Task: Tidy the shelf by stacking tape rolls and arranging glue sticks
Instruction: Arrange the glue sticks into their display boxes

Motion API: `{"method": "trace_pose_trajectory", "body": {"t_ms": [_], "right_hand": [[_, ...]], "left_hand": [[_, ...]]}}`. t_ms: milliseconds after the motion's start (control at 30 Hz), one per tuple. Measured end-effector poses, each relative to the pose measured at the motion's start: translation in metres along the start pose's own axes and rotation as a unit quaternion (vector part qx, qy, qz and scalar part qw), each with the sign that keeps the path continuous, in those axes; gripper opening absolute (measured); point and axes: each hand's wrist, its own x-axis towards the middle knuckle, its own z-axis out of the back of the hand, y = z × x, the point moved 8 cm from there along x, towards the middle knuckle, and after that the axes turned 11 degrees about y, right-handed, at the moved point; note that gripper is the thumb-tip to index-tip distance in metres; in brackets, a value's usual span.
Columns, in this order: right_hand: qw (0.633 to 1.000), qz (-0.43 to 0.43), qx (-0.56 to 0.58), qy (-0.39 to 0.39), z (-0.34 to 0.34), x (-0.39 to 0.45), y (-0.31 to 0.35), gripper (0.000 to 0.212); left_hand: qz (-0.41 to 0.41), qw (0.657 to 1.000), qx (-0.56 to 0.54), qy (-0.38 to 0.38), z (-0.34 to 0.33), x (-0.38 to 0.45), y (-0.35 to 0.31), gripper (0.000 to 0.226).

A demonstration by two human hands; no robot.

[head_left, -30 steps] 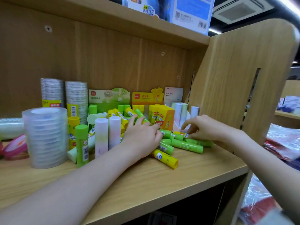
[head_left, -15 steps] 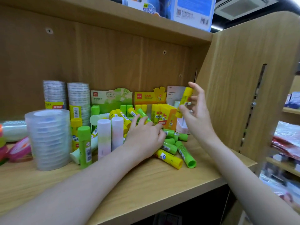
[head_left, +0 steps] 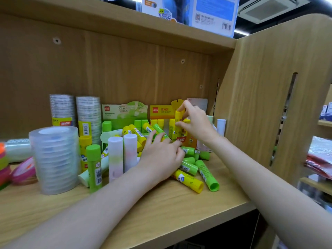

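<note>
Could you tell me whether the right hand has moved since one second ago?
Yes. The right hand rose from the shelf board to the yellow box, pinching a yellow glue stick.

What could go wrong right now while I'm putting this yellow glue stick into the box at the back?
1. The right hand pinches the yellow glue stick above upright sticks crowded in the yellow display box; it might knock neighbours over.
2. The green glue stick and another yellow one lie loose near the shelf front edge; a nudge from the left hand could roll them off.
</note>
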Motion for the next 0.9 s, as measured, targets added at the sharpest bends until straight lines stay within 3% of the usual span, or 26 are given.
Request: {"method": "trace_pose_trajectory", "body": {"t_ms": [300, 567, 667, 800, 900], "right_hand": [[0.997, -0.064, -0.046, 0.025, -0.008, 0.008, -0.017, 0.02], [0.989, -0.057, -0.127, 0.049, -0.015, 0.01, -0.012, 0.018], [0.993, -0.07, -0.057, 0.074, -0.005, 0.006, -0.016, 0.024], [0.995, -0.078, 0.053, 0.026, 0.041, -0.039, -0.013, 0.036], [0.991, -0.07, 0.082, 0.085, 0.047, -0.093, 0.005, 0.031]], "left_hand": [[-0.001, 1.0, 0.004, 0.001, -0.001, 0.0, 0.0, 0.067], [-0.001, 1.0, 0.002, 0.006, 0.0, -0.001, -0.001, 0.068], [-0.003, 1.0, 0.004, 0.011, 0.0, -0.002, -0.001, 0.067], [-0.009, 1.0, -0.006, 0.012, 0.002, -0.002, -0.002, 0.045], [-0.021, 1.0, -0.011, 0.006, 0.003, -0.002, -0.005, 0.042]]}}
